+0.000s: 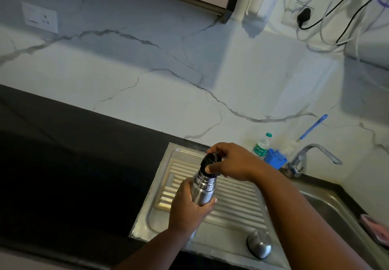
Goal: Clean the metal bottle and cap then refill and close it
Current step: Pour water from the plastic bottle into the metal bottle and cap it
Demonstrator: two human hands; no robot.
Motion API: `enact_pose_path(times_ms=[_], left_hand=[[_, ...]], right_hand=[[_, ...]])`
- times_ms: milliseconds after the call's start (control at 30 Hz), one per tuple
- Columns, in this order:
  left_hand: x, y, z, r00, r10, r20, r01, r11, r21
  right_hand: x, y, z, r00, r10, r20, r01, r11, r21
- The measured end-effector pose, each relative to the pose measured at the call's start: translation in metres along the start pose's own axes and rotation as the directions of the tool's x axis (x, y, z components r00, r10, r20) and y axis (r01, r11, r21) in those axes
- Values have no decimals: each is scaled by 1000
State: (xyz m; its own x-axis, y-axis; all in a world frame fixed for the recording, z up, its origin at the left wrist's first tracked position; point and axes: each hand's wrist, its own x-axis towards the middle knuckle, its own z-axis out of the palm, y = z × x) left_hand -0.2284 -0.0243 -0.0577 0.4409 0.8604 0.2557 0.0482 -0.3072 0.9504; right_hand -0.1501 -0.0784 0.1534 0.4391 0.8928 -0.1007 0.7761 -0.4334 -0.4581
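A shiny metal bottle (203, 189) is held tilted above the ribbed steel draining board (235, 206). My left hand (187, 208) grips the bottle's body from the left. My right hand (229, 161) pinches the black inner stopper (209, 160) that sits on the bottle's mouth. A domed metal outer cap (259, 245) lies upside-up on the draining board near its front edge, apart from both hands.
The sink basin (328, 208) lies to the right, with a chrome tap (311, 157) behind it. A small plastic water bottle (262, 145), a blue holder (274, 160) and a blue-handled brush (313, 126) stand by the wall. A pink object (374, 227) rests at the sink's right rim. Dark countertop (73, 175) spreads left.
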Motion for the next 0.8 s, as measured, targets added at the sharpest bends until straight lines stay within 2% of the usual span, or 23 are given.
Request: enact_pose_path(times_ms=[133,200,267,367,433,500,533,600,633,700,800], left_hand=[[0,-1,0,1000,6,15,-6,1000,11],[-1,0,0,1000,13,11,-13,1000,15],[-2,2,0,1000,3,13,-3,1000,21],[-3,5,-1,999,-32,39,31,999,26],[-3,6,-2,998,-38,41,37,999,26],[-3,9,-3,998,-47,36,46,999,23],[-4,11,-3,998,-48,36,47,999,25],[-6,11,-1,998,-42,48,40,999,35],[-7,12,-1,998,-45,50,43,998,41],[-5,16,-3,998,-51,45,49,998,43],[-5,24,-6,994,-66,83,62,997,48]], right_hand=[[5,-14,11,995,61,74,-38,959,-280],[6,-25,18,996,77,36,-52,886,-460],[6,-30,25,992,119,-41,-121,814,-568],[0,-33,27,956,262,-133,-292,808,-512],[-8,-26,25,947,288,-145,-322,847,-423],[-11,-15,24,977,181,-111,-208,922,-328],[-14,-10,24,995,80,-56,-91,963,-253],[-19,-3,29,994,-92,66,103,978,-182],[-18,-1,32,991,-120,62,130,971,-202],[-15,-1,35,993,-111,-33,97,949,-299],[-13,-9,38,987,-29,-156,-39,908,-416]])
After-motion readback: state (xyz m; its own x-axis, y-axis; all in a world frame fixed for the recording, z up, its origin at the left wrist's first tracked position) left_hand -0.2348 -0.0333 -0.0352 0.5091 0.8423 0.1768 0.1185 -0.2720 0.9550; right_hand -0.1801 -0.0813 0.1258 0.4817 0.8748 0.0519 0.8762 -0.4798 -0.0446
